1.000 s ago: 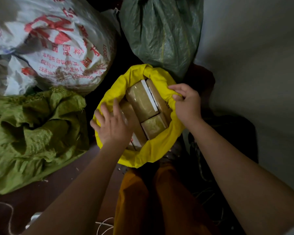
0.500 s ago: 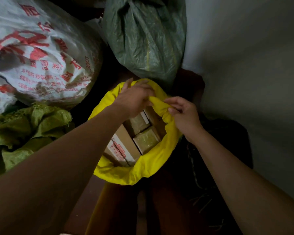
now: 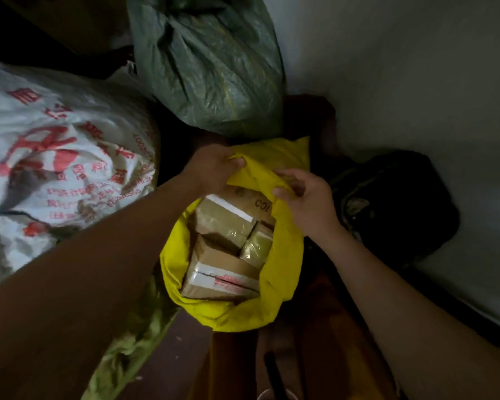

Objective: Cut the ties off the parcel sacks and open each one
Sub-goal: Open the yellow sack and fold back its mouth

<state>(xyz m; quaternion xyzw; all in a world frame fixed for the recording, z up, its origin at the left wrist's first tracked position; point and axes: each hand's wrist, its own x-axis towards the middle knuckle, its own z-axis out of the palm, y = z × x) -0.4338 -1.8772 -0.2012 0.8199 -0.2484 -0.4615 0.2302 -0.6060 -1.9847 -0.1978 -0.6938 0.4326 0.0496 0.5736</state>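
The open sack (image 3: pixel 283 284) stands in the middle with boxes (image 3: pixel 223 255) packed inside it. Behind it stands a tied sack (image 3: pixel 211 67); to its left lies a printed sack (image 3: pixel 64 157), with a crumpled sack (image 3: pixel 136 336) in front of that. A dark bag (image 3: pixel 396 203) sits to its right against the wall (image 3: pixel 416 67).

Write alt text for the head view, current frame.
Two bare hands, left hand and right hand, grip the far rim of an open yellow sack packed with taped cardboard boxes. Around it lie a white sack with red print, a dark green sack and a light green sack.
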